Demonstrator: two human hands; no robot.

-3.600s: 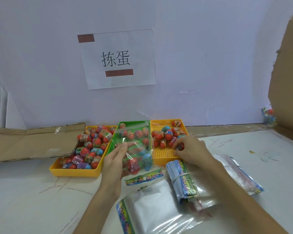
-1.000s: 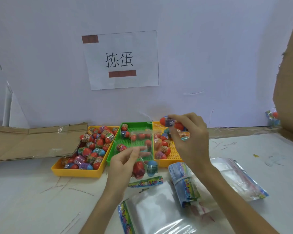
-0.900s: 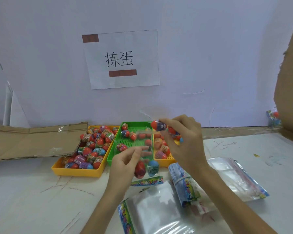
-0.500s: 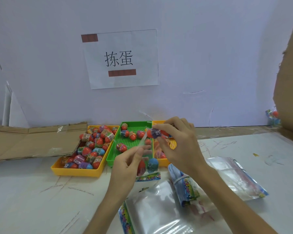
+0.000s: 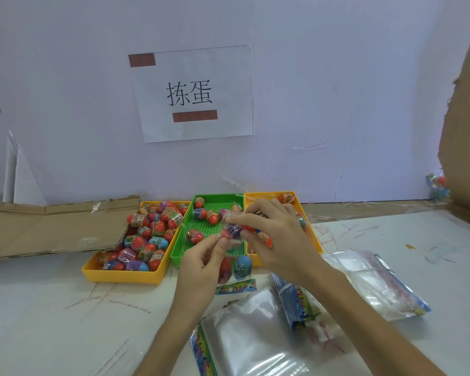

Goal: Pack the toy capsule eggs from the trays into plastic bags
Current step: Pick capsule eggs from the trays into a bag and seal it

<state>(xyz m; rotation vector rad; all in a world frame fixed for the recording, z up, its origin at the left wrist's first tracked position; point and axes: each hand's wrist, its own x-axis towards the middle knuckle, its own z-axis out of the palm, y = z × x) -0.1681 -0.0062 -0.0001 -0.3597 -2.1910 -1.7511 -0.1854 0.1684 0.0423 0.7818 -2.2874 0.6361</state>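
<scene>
Hands meet mid-frame over a scribbled white table (image 5: 65, 321). The left hand (image 5: 201, 270) pinches the mouth of a clear plastic bag (image 5: 229, 249), which holds a red egg (image 5: 225, 268) and a blue egg (image 5: 243, 267) at its bottom. The right hand (image 5: 280, 240) curls round several capsule eggs (image 5: 235, 230) at that opening, their number hard to make out. It hides much of the right yellow tray (image 5: 266, 194). Left of that sit a sparse green tray (image 5: 217, 213) and a heaped left yellow tray (image 5: 120, 276). A stack of empty bags (image 5: 250, 335) is cut off at the lower edge. Cardboard (image 5: 52, 226) lies at left, and a paper sign (image 5: 193, 93) hangs on the white wall.
</scene>
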